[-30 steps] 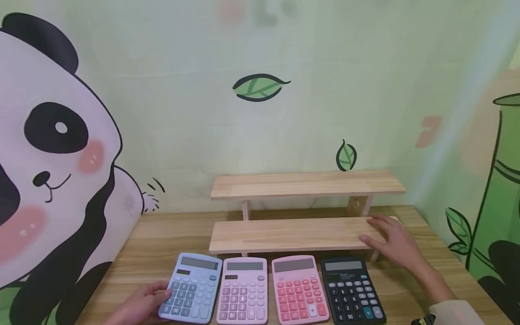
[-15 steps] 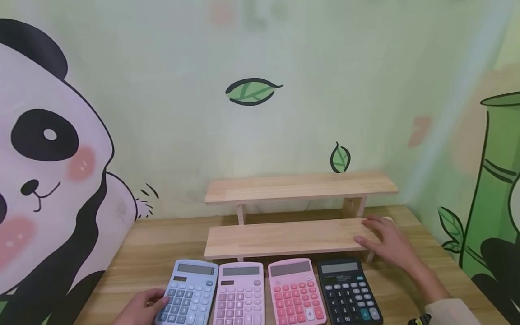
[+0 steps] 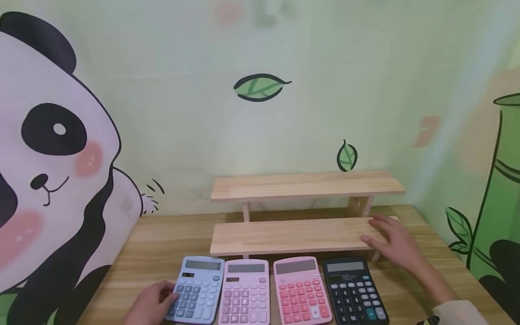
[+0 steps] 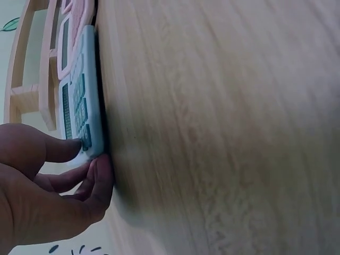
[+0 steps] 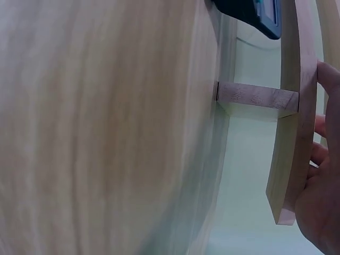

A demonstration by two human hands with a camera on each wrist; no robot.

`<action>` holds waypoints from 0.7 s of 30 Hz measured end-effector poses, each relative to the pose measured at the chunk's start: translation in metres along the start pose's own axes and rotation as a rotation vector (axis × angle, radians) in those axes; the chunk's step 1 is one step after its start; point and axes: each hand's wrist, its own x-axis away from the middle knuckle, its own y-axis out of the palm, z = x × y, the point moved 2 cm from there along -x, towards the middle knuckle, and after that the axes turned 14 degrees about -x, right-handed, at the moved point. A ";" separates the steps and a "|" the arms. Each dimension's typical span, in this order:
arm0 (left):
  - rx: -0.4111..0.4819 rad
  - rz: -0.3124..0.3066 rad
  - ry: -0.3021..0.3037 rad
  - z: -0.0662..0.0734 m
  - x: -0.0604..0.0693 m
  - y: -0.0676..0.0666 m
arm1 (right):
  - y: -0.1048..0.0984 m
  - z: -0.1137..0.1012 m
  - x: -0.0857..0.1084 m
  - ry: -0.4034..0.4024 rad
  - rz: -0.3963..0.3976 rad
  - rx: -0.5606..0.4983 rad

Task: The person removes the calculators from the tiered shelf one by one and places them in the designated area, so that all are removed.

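A light blue calculator (image 3: 197,291) stands leftmost in a row of calculators on the table. My left hand (image 3: 152,303) pinches its lower left corner; in the left wrist view the thumb (image 4: 64,150) lies on top, with curled fingers at the corner's edge. A lilac calculator (image 3: 245,293) is close beside the blue one. My right hand (image 3: 396,241) rests on the right end of the lower board (image 3: 292,237) of a two-step wooden stand, fingers slightly bent, not wrapped round it. In the right wrist view, this hand (image 5: 324,180) is partly cut off by the frame.
Right of the lilac one lie a pink calculator (image 3: 302,293) and a black calculator (image 3: 355,293), near the stand's front. The stand's upper board (image 3: 306,186) is behind. A printed backdrop (image 3: 183,113) rises at the back of the wooden table (image 3: 162,239).
The blue calculator's lower end has slid slightly right, towards the lilac one, with my left hand on it. My right hand stays on the lower board. The head view has shifted a little.
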 end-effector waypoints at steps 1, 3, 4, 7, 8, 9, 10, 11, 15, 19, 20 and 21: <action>-0.010 0.008 0.004 0.004 0.000 0.000 | -0.002 0.001 0.000 -0.008 0.005 -0.001; -0.042 0.019 0.028 0.013 0.001 0.001 | -0.008 0.003 0.002 -0.013 0.008 -0.021; -0.061 0.022 0.044 0.018 0.000 0.001 | -0.012 0.004 0.004 -0.014 0.009 -0.033; -0.143 0.033 0.092 0.029 0.004 -0.002 | -0.025 0.005 0.015 -0.018 -0.004 -0.068; -0.176 0.041 0.108 0.033 0.007 -0.005 | -0.031 0.004 0.020 -0.009 -0.020 -0.074; -0.203 0.051 0.119 0.038 0.010 -0.008 | -0.037 0.002 0.024 -0.005 -0.038 -0.079; -0.231 0.069 0.132 0.044 0.015 -0.013 | -0.044 -0.003 0.028 0.003 -0.059 -0.078; -0.260 0.100 0.159 0.050 0.021 -0.019 | -0.051 -0.008 0.031 0.014 -0.084 -0.074; -0.332 0.298 0.353 0.090 0.040 -0.051 | -0.081 -0.041 0.033 0.032 -0.157 -0.028; -0.400 0.552 0.592 0.141 0.039 -0.077 | -0.100 -0.077 0.026 -0.020 -0.153 0.054; -0.417 0.594 0.623 0.155 0.036 -0.081 | -0.101 -0.086 0.024 -0.041 -0.142 0.084; -0.443 0.634 0.651 0.169 0.033 -0.083 | -0.101 -0.093 0.022 -0.058 -0.131 0.118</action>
